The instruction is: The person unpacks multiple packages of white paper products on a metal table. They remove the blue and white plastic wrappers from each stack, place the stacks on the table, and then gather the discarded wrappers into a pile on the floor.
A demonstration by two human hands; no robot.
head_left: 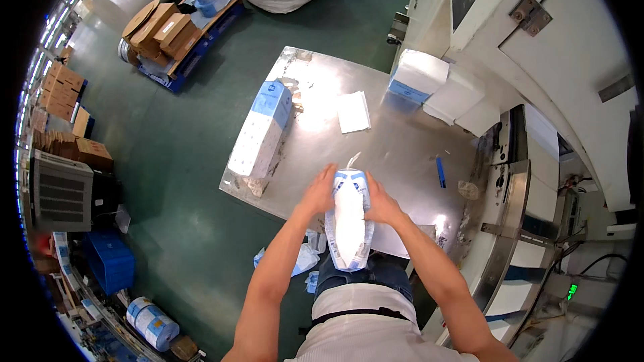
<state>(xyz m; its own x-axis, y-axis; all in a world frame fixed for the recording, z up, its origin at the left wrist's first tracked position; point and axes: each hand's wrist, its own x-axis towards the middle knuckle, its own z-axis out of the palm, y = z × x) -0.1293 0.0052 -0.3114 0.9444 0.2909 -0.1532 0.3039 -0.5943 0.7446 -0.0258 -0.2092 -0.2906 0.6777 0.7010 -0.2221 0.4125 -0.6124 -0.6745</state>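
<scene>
We hold the wrapped pack (pixel 350 228) below the frame's centre.
Our left hand (pixel 318 194) and right hand (pixel 381 202) clasp its opposite sides; a slim blue object (pixel 441 172) lies on the metal table (pixel 396 154), right of centre.

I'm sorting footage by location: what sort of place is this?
Probably a factory packing area: a large white-panelled machine stands at right, brown cardboard boxes sit on a blue pallet, and a blue-and-white printed roll is at lower left.
</scene>
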